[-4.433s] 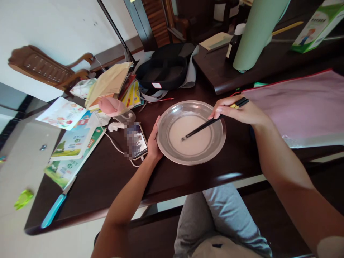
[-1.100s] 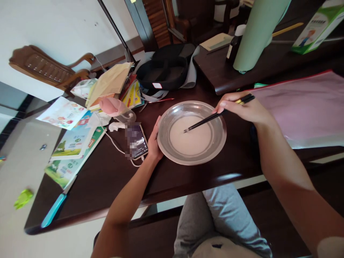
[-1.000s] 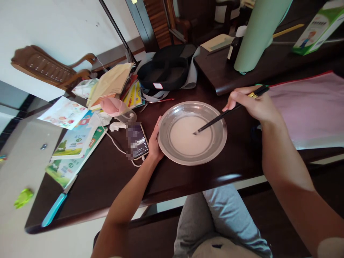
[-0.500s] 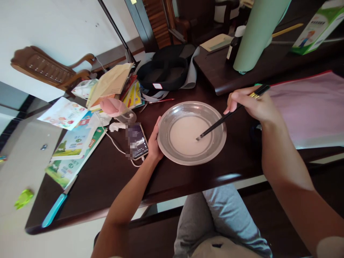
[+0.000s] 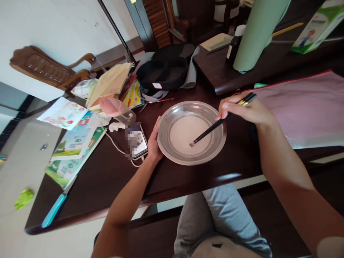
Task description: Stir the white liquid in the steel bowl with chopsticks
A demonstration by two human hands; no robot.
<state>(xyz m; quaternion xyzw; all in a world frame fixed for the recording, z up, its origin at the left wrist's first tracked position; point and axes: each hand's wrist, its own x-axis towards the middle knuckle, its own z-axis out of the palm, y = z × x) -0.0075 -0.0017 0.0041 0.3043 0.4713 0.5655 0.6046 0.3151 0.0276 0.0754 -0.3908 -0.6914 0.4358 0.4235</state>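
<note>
A round metal bowl (image 5: 218, 143) holding pale, milky batter (image 5: 185, 134) sits on the dark wooden table (image 5: 120, 179) in front of me. My right hand (image 5: 245, 109) is closed around a pair of black chopsticks (image 5: 212, 127), their tips dipped in the batter near the bowl's front. My left hand (image 5: 153, 141) rests against the bowl's left rim, fingers curved along it, steadying the bowl.
A phone (image 5: 137, 141) with a white cable lies just left of my left hand. Booklets (image 5: 73, 143), papers, a pink object (image 5: 113, 106) and a black bag (image 5: 165, 68) crowd the far left. A pink mesh folder (image 5: 303, 107) lies right. A teal-handled knife (image 5: 53, 210) sits near the table's left edge.
The chopstick tips swept around inside the bowl, from the left to the right side and now toward the front. My left hand stayed on the rim.
</note>
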